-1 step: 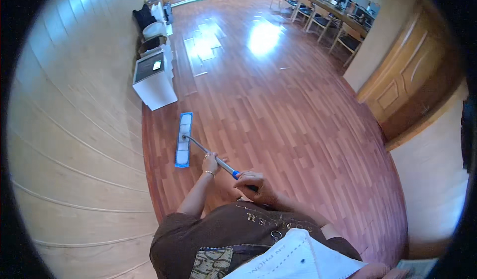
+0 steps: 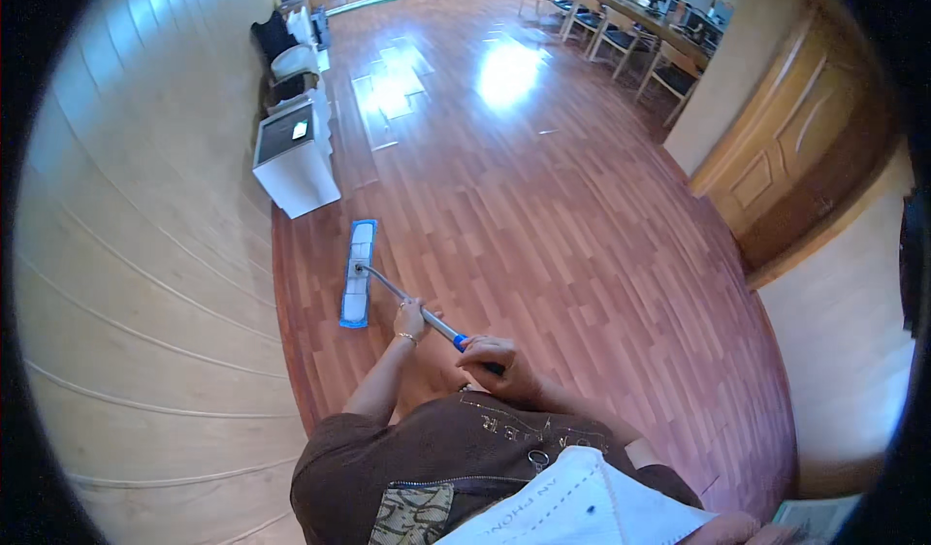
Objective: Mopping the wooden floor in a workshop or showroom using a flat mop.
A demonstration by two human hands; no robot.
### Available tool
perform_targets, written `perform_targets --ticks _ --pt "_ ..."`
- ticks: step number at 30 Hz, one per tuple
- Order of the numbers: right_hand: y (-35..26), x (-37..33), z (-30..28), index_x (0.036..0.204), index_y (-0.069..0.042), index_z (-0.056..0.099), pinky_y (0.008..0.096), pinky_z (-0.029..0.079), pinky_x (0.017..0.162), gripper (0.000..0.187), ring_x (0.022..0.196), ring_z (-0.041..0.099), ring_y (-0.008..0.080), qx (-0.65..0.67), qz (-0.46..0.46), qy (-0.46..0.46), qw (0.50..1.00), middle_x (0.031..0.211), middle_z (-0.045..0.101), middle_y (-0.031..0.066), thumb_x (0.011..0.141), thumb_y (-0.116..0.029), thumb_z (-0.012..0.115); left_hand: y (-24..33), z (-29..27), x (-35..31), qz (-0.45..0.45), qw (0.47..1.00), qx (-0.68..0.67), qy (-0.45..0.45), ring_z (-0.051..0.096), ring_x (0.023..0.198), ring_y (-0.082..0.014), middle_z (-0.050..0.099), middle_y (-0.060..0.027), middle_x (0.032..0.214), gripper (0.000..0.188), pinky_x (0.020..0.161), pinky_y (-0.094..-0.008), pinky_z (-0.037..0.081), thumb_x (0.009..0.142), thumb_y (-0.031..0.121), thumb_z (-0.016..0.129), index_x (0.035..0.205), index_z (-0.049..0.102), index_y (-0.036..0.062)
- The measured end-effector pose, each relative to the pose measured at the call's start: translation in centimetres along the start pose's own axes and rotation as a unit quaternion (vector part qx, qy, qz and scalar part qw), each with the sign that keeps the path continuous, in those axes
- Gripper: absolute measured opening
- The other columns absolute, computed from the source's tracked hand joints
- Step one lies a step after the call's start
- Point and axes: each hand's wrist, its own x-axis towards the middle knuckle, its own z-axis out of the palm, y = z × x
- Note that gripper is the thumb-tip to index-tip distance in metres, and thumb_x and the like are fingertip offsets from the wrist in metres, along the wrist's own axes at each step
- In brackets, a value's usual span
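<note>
Both hands hold the flat mop (image 2: 356,293) as I watch remotely: the left hand (image 2: 411,320) wraps the silver pole (image 2: 438,325) just below the middle of the frame, and the right hand (image 2: 499,366) closes around its upper end beside a blue collar (image 2: 460,341). I see the blue-edged mop head flat on the wood-look floor (image 2: 543,225), left of center, below a white cabinet (image 2: 303,184); chairs (image 2: 669,78) line a counter (image 2: 669,33) at upper right.
</note>
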Motion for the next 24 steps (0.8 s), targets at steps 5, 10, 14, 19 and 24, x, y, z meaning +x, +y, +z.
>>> perform_targets --ticks 5,10,14,19,24 --pt "-2.8 -3.2 -2.6 0.087 0.0 0.07 0.0396 0.048 0.089 0.013 0.089 0.066 0.0284 -0.025 -0.001 0.045 0.999 0.084 0.069 0.0136 0.076 0.006 0.066 0.9 4.7 -1.3 0.222 0.791 0.563 -0.092 0.064 0.078 -0.0347 0.066 -0.0142 0.079 0.041 0.07 -0.0451 0.051 0.068 0.046 0.078 0.08 0.062 0.0096" --pt "-8.2 -6.0 -5.8 0.09 0.0 0.07 0.0363 0.052 0.075 0.019 0.082 0.067 0.0252 -0.015 -0.004 0.101 0.995 0.089 0.071 0.0137 0.073 0.005 0.064 2.8 10.6 -6.0 0.295 0.768 0.539 -0.181 0.063 0.065 -0.0352 0.062 -0.0135 0.064 0.033 0.06 -0.0455 0.05 0.064 0.04 0.077 0.065 0.061 0.011" --pt "-13.5 -7.4 -6.5 0.088 0.003 0.069 0.0357 0.052 0.068 0.021 0.069 0.066 0.0241 -0.013 -0.125 0.132 0.983 0.083 0.07 0.0134 0.072 -0.012 0.07 6.1 13.8 -11.9 0.357 0.718 0.543 -0.25 0.061 0.063 -0.0337 0.06 -0.0119 0.062 0.029 0.057 -0.0454 0.048 0.066 0.036 0.074 0.061 0.06 0.0114" --pt "-20.4 -8.3 -4.8 0.095 -0.002 0.07 0.0369 0.053 0.065 0.038 0.055 0.061 0.0229 -0.06 -0.261 0.077 0.96 0.066 0.064 0.0056 0.073 -0.033 0.076 8.2 14.8 -19.1 0.345 0.727 0.464 -0.371 0.062 0.071 -0.0337 0.062 -0.0123 0.068 0.021 0.06 -0.046 0.048 0.069 0.03 0.071 0.068 0.061 0.0123" --pt "-24.5 -9.0 -1.0 0.109 -0.009 0.066 0.032 0.052 0.065 0.036 0.058 0.058 0.0154 -0.11 -0.345 0.021 0.932 0.063 0.056 -0.0014 0.079 -0.023 0.077 7.0 13.4 -23.8 0.268 0.753 0.366 -0.478 0.062 0.071 -0.0366 0.062 -0.0152 0.071 0.016 0.06 -0.0472 0.047 0.072 0.021 0.069 0.08 0.061 0.0107"
